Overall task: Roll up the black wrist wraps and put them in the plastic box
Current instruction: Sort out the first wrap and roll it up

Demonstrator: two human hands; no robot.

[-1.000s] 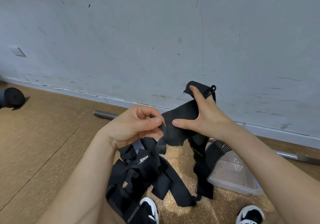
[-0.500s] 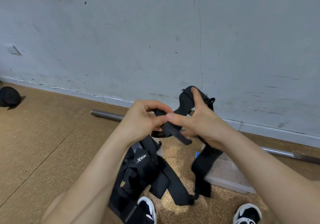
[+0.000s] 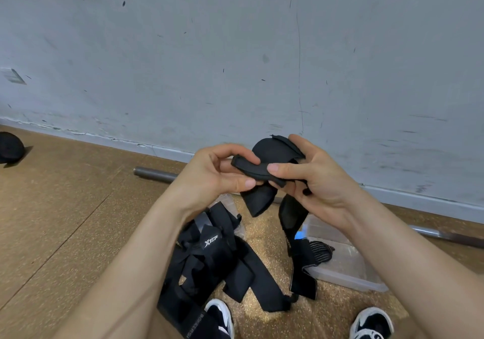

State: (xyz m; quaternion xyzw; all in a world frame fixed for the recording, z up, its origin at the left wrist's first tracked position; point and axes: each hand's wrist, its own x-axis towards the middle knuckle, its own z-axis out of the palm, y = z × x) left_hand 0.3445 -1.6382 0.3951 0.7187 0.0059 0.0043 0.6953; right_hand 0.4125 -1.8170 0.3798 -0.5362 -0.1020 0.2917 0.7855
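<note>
Figure: a black wrist wrap (image 3: pixel 272 151) held in the air in front of the wall (image 3: pixel 235 50). The left hand (image 3: pixel 209 176) pinches the wrap's folded end between thumb and fingers. The right hand (image 3: pixel 322 184) grips the strap, and its tail hangs by the left edge of the plastic box (image 3: pixel 353 262) on the floor (image 3: pixel 65 207). A pile of black wraps (image 3: pixel 207 255) lies left of the box.

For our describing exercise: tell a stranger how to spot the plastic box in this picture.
Start at the grey wall and the metal bar lying along its foot. Near the bar, right of the heap of black wraps, the plastic box sits on the brown floor. It alone is clear and rigid; its neighbours are limp black fabric.
</note>
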